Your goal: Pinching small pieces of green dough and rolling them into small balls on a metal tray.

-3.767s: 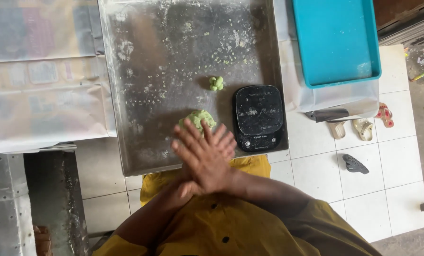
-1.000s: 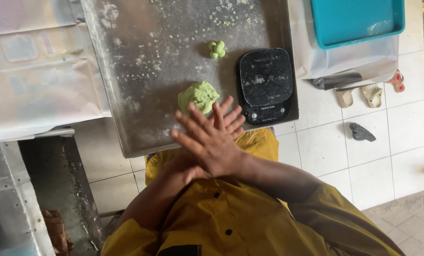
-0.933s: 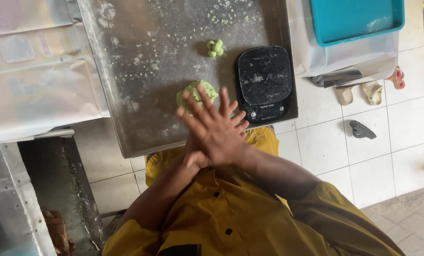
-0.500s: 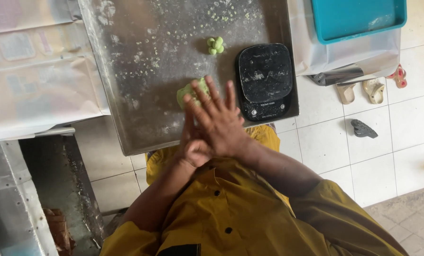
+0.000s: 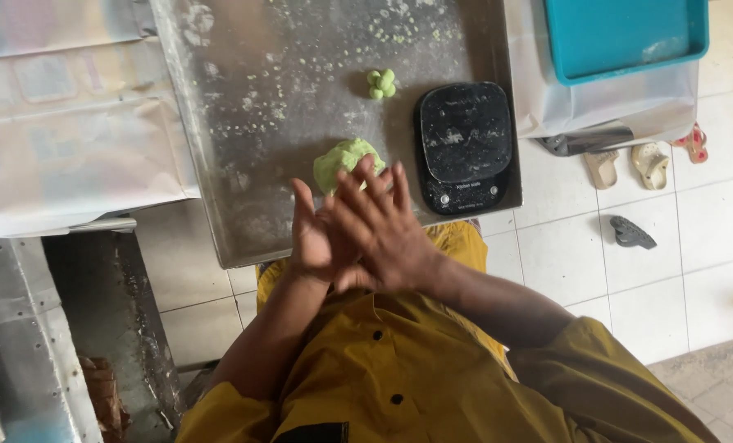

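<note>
- Green dough lump [image 5: 343, 161] lies on the floured steel worktop [image 5: 260, 98], near its front edge and just left of the black kitchen scale [image 5: 466, 146].
- Right hand [image 5: 387, 230] lies palm-down across the left, its fingers [image 5: 366, 184] spread flat and reaching over the near side of the lump; nothing shows gripped in it.
- Left hand [image 5: 311, 242] sits under the right, palm up and fingers stretched out; whether a piece of dough is pressed between the two palms cannot be told, since the right hand covers the contact.
- Farther back on the worktop, well apart from the lump, sits a small cluster of green dough balls [image 5: 380, 83].
- Right of the worktop a teal tray [image 5: 621, 37] rests on a white surface, with slippers [image 5: 625, 164] on the tiled floor [image 5: 653, 262] below it.
- Paper-covered shelf [image 5: 63, 123] lies to the left of the worktop.
- Both forearms come out of yellow sleeves [image 5: 432, 377].
</note>
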